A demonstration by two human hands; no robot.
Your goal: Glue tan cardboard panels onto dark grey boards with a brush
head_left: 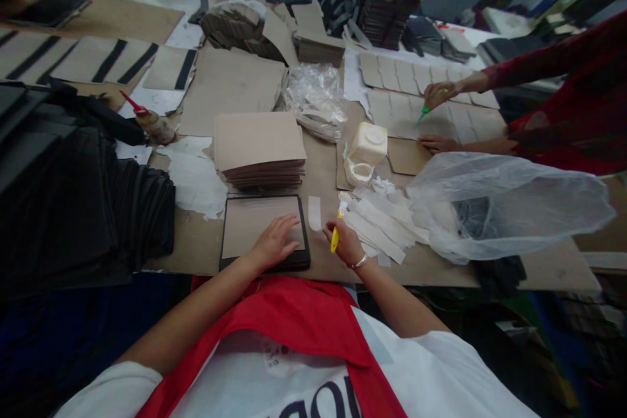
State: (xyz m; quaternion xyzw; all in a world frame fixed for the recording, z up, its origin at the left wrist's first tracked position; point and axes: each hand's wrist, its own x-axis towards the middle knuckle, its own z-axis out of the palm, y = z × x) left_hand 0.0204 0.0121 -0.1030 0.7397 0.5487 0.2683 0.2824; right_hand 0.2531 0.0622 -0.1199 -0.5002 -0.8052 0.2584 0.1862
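Two hands at work here: my left hand [274,243] lies flat, fingers spread, on a beige card panel [245,228] set in a black-edged board [291,262]. Just beside it, my right hand [347,243] closes narrowly around a yellow-handled brush [334,237].

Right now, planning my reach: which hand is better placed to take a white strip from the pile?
Probably the right hand: it is beside the white strips, though gripping a yellow-handled tool. The left hand presses the cardboard sheet in the black tray, farther off.
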